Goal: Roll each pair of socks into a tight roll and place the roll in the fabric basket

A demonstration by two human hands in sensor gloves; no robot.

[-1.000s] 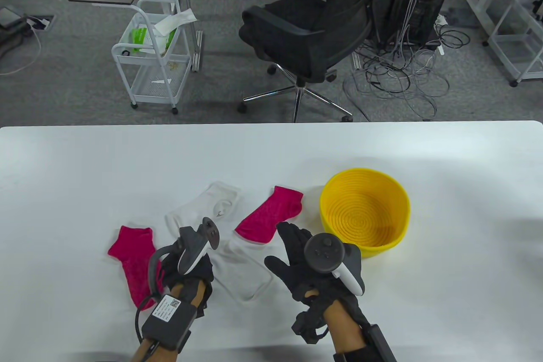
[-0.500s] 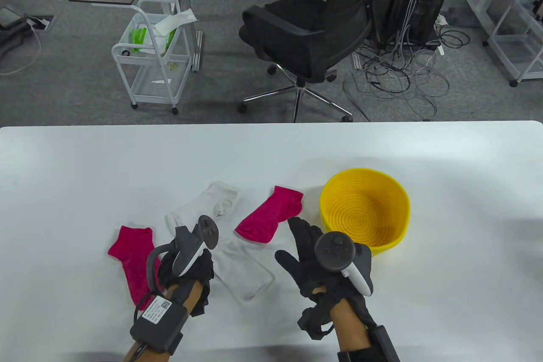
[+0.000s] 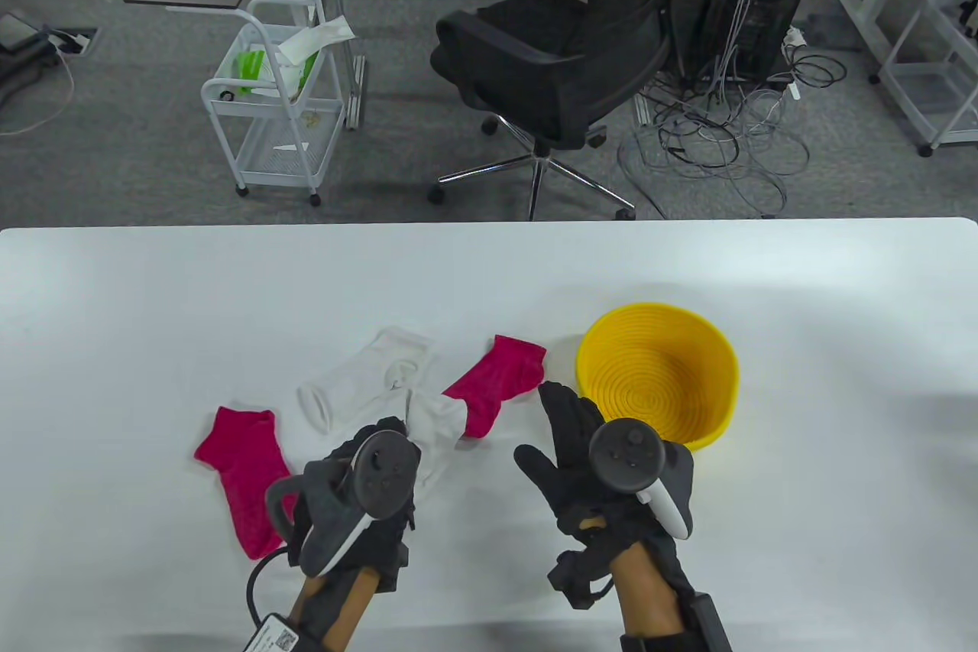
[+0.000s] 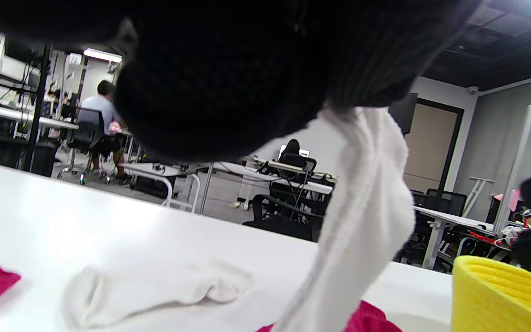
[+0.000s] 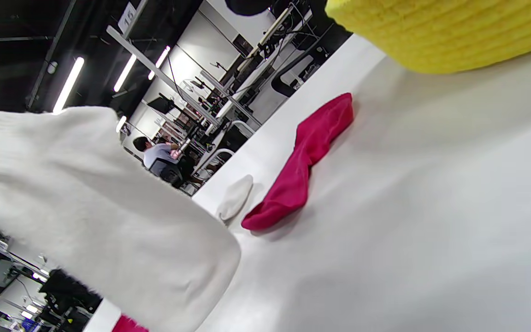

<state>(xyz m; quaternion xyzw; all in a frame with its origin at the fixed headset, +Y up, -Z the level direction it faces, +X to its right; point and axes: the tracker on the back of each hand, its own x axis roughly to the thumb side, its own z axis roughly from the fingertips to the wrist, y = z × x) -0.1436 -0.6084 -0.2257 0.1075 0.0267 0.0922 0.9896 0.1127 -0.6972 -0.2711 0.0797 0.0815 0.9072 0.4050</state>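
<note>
My left hand (image 3: 386, 438) grips one white sock (image 3: 434, 429) and holds it up off the table; in the left wrist view it hangs from the glove (image 4: 367, 203). The second white sock (image 3: 359, 377) lies flat behind it. One pink sock (image 3: 243, 468) lies left of my left hand. The other pink sock (image 3: 503, 377) lies in the middle, partly behind the lifted white sock. My right hand (image 3: 564, 419) hovers with straight fingers and holds nothing, just left of the yellow basket (image 3: 718, 377), which has nothing in it.
The white table (image 3: 153, 316) runs to a far edge with an office chair (image 3: 550, 63), a white trolley (image 3: 267, 109) and loose cables (image 3: 718, 140) on the floor beyond. In the right wrist view the held white sock (image 5: 85, 207) fills the left side.
My left hand has raised the near white sock off the table and carried it right, towards the middle pink sock. My right hand has drifted right and forward, nearer the basket.
</note>
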